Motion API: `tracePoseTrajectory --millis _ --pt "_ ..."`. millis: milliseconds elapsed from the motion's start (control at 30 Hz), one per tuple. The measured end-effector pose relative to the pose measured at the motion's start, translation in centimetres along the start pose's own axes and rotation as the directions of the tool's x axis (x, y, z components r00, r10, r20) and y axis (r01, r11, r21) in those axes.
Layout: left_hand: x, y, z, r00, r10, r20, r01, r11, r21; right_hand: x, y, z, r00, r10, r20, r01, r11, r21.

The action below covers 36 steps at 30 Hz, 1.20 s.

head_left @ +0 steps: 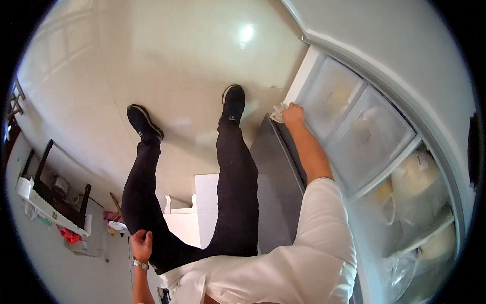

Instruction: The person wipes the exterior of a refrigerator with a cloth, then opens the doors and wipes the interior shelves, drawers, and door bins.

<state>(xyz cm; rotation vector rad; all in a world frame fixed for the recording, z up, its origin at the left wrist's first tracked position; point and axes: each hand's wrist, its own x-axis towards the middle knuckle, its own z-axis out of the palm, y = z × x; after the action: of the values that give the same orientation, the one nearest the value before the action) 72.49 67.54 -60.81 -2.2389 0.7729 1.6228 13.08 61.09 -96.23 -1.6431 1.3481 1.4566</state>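
My right hand [293, 114] is closed around a crumpled pale cloth [278, 112]. It presses the cloth at the far corner of a dark grey panel [276, 175], next to the white frame of an open refrigerator or freezer. Right beside that hand are frosted clear drawers [372, 129] with pale contents, blurred through the plastic. My left hand [141, 244] hangs by my left thigh, fingers curled in, and nothing shows in it. A metal watch [139, 263] circles that wrist.
Bagged pale items [417, 177] fill the compartments at the right. A large white curved panel [400, 45] stands at the upper right. Glossy tiles [172, 55] cover the floor around my black shoes. A white piece of furniture [182, 220] sits behind my legs, and a shelf [53, 205] is at left.
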Motion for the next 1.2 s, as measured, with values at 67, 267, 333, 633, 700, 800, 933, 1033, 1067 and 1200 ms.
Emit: tracePoseTrajectory --millis 67,267,333,633,700,800,933,1033,1067,1200 --pt "0.1 0.3 0.2 0.997 -0.077 0.023 0.078 0.996 -0.040 3.4 -0.8 1.8 0.998 0.053 -0.031 -0.052 0.998 0.029" --pt "-0.3 2.2 0.6 0.997 -0.074 0.006 0.074 0.994 0.079 7.1 4.0 -2.2 0.901 0.303 -0.310 -0.225 0.938 0.263" --pt "-0.2 1.8 0.4 0.997 -0.073 0.013 0.071 0.993 0.092 8.1 7.7 -5.9 0.804 0.414 -0.426 -0.296 0.901 0.316" --pt "0.1 1.3 0.2 1.000 -0.019 0.012 0.017 0.992 0.121 6.4 8.8 -7.2 0.776 0.627 -0.074 -0.471 0.652 0.594" --pt "-0.1 1.4 0.0 1.000 0.025 0.019 -0.028 0.992 0.123 4.1 7.9 -7.3 0.796 0.605 0.011 -0.485 0.626 0.611" --pt "0.2 1.5 0.2 0.996 -0.081 0.045 0.080 0.996 0.026 1.6 8.0 -7.9 0.931 0.346 0.117 -0.362 0.825 0.433" --pt "0.3 0.7 -0.4 0.994 -0.101 0.041 0.099 0.994 0.046 2.3 10.4 -10.1 0.735 0.592 -0.331 -0.426 0.783 0.454" --pt "0.4 0.3 -0.6 0.997 -0.079 0.026 0.077 0.995 0.062 4.6 12.2 -8.6 0.669 0.555 -0.494 -0.399 0.829 0.391" --pt "0.3 0.7 -0.7 0.996 -0.087 0.028 0.085 0.994 0.065 5.7 12.8 -7.9 0.648 0.510 -0.566 -0.386 0.860 0.333" --pt "0.1 2.8 -0.6 0.982 -0.182 0.057 0.179 0.982 0.053 7.9 10.4 -4.5 0.717 0.516 -0.468 -0.502 0.849 0.167"
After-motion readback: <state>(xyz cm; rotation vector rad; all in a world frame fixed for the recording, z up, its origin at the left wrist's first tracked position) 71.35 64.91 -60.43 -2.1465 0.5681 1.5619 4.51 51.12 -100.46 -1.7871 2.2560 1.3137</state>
